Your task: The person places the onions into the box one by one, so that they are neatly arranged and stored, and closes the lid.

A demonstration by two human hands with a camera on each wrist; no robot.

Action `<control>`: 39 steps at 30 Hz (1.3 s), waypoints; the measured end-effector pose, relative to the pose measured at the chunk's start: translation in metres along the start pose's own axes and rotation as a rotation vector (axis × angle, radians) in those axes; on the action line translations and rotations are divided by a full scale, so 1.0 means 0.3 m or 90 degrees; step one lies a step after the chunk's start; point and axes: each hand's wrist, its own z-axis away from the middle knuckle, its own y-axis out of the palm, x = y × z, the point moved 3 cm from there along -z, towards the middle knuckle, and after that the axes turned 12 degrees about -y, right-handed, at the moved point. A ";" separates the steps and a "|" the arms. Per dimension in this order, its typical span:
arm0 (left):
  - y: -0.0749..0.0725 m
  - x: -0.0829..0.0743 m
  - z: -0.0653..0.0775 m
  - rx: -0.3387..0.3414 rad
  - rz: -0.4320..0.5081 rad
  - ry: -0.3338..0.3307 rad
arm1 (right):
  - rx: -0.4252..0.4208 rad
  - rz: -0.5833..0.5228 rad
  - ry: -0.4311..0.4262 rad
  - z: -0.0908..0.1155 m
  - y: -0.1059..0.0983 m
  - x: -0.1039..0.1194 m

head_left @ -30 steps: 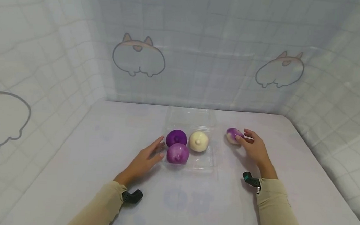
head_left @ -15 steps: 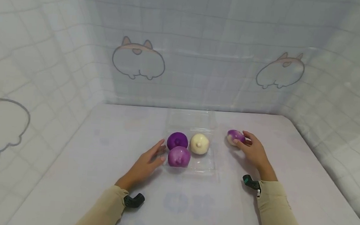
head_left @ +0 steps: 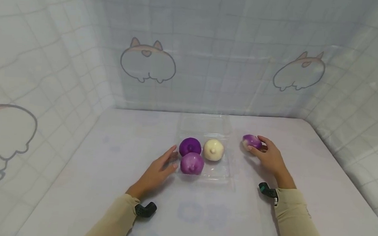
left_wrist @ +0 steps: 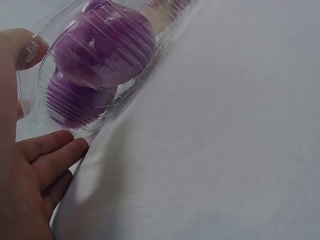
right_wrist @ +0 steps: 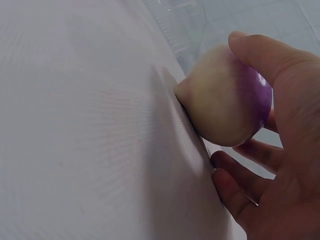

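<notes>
In the head view, my right hand [head_left: 272,159] grips a glossy purple-and-white onion [head_left: 251,141] to the right of a clear plastic box. The right wrist view shows the thumb over the onion [right_wrist: 217,100], fingers behind and below it, and its pale pointed end by the tabletop. An open clear box [head_left: 219,174] holds a dark purple onion [head_left: 189,147], a lighter purple onion [head_left: 192,164] and a white onion [head_left: 213,150]. Against the box's left side rests my left hand [head_left: 155,172], fingers extended and thumb apart.
The box's clear lid [head_left: 205,123] lies folded back towards the rear wall. A pale cloth covers the tabletop [head_left: 202,212]. Checked curtains [head_left: 225,62] enclose the back and both sides.
The scene has shifted slightly to the right in the head view. Both hands keep their places at the box and the onion, whose purple side shows a little more.
</notes>
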 end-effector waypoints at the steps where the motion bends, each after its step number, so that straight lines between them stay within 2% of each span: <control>1: 0.000 -0.002 0.001 0.000 -0.001 -0.001 | -0.002 0.002 0.000 0.000 0.000 0.001; 21: -0.001 0.001 0.000 0.000 -0.018 -0.025 | -0.031 0.025 -0.013 0.005 0.004 -0.007; 39: 0.006 0.004 -0.002 0.001 -0.009 -0.014 | -0.134 -0.016 -0.023 0.002 -0.003 -0.007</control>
